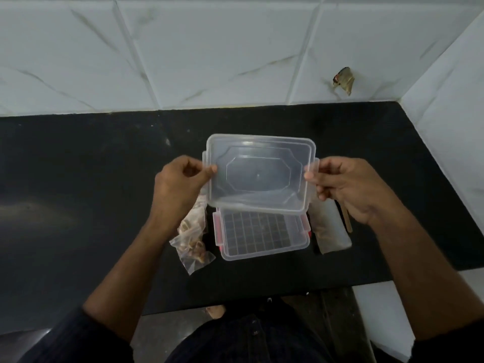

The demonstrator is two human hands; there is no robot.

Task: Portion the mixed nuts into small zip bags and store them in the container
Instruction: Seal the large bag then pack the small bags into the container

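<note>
I hold a clear plastic container [259, 176] above the black counter [78, 179], its open side facing me. My left hand [178, 184] pinches its left rim and my right hand [348, 187] pinches its right rim. Directly below it on the counter lies a flat clear piece with a grid pattern and red side clips [259, 235], which looks like the lid. Small zip bags of mixed nuts [192, 239] lie to the left of that piece, partly hidden by my left wrist. Another clear bag with nuts [330, 231] lies to its right.
A thin wooden stick [347, 218] lies beside the right bag, under my right hand. White marble-look tiled walls [209, 61] close the counter at the back and right. A brown scrap [344, 79] sticks to the back wall. The counter's front edge is near my body.
</note>
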